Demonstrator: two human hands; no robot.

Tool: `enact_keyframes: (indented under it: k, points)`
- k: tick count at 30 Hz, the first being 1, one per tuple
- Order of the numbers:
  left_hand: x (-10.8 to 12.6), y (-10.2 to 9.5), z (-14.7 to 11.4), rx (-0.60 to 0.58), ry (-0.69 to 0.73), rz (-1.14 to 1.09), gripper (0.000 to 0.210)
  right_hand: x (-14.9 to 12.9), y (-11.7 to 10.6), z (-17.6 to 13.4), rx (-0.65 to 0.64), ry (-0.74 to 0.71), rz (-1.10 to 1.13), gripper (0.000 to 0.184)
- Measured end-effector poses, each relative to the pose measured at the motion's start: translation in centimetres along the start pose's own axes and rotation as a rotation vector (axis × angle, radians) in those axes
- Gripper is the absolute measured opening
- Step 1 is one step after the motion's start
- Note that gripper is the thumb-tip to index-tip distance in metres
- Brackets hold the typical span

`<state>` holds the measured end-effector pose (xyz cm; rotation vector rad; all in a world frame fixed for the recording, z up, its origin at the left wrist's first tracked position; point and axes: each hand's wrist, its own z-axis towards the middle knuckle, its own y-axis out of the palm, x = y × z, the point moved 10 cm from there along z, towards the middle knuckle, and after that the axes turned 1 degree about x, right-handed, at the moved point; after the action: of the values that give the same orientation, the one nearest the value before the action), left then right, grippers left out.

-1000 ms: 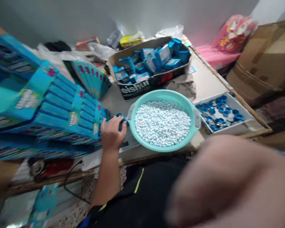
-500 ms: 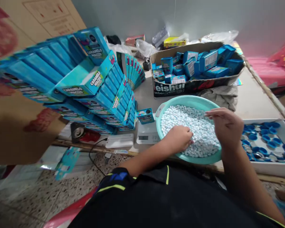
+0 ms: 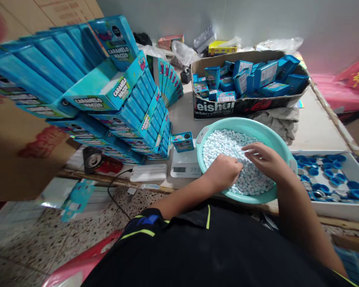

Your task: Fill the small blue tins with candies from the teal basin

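Observation:
A turquoise plastic basin (image 3: 279, 139) holds a heap of small white and pale blue candies (image 3: 221, 141). My left hand (image 3: 225, 172) is low over the candies near the basin's middle, its fingers curled closed; whatever they grip is hidden. Just to its right, my right hand (image 3: 266, 161) hovers at the candies with fingers stretched out and slightly apart. Left of the basin, a small blue candy box (image 3: 182, 142) stands on a white digital scale (image 3: 184, 164). The display is lit but too blurred to read.
Tall stacked blue display boxes (image 3: 131, 123) rise at left, before a large cardboard box (image 3: 32, 147). Behind the basin, an open carton (image 3: 242, 107) holds many blue packs. A white tray (image 3: 350, 155) with blue caps lies right. A cable and white device (image 3: 148, 172) sit near the front edge.
My right hand has come left and down from the basin's right rim to over the candies, its fingers stretching out. My left hand stays nearly in place. The view has shifted slightly.

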<state>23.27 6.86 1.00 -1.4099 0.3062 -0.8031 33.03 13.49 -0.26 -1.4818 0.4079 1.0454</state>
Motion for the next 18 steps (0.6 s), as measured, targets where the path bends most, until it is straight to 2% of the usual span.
enact_keyframes:
  k: [3,5,7,9,12,15,18]
  points:
    - [-0.2,-1.0,-0.3,0.074,0.015,0.002,0.015,0.1,0.0,0.0,0.002,0.016,0.007,0.026]
    - [-1.6,-3.0,-1.1,0.189,-0.017,-0.012,0.016,0.2,0.2,-0.1,-0.007,0.033,0.009,0.026]
    - [-4.7,-5.9,-2.7,0.333,-0.116,-0.013,0.017,0.3,0.3,-0.1,-0.016,0.049,0.014,0.026]
    - [-8.6,-8.9,-4.7,0.463,-0.257,0.019,0.017,0.3,0.4,0.0,-0.025,0.056,0.018,0.024]
    - [-13.9,-11.9,-7.3,0.568,-0.429,0.088,0.016,0.3,0.6,0.0,-0.045,0.054,0.012,0.022]
    - [-16.8,-12.8,-8.4,0.589,-0.500,0.090,0.016,0.4,0.6,0.1,-0.048,0.055,0.010,0.021]
    - [-17.7,-12.5,-8.4,0.583,-0.525,0.083,0.014,0.6,0.7,0.1,-0.051,0.056,0.011,0.021]
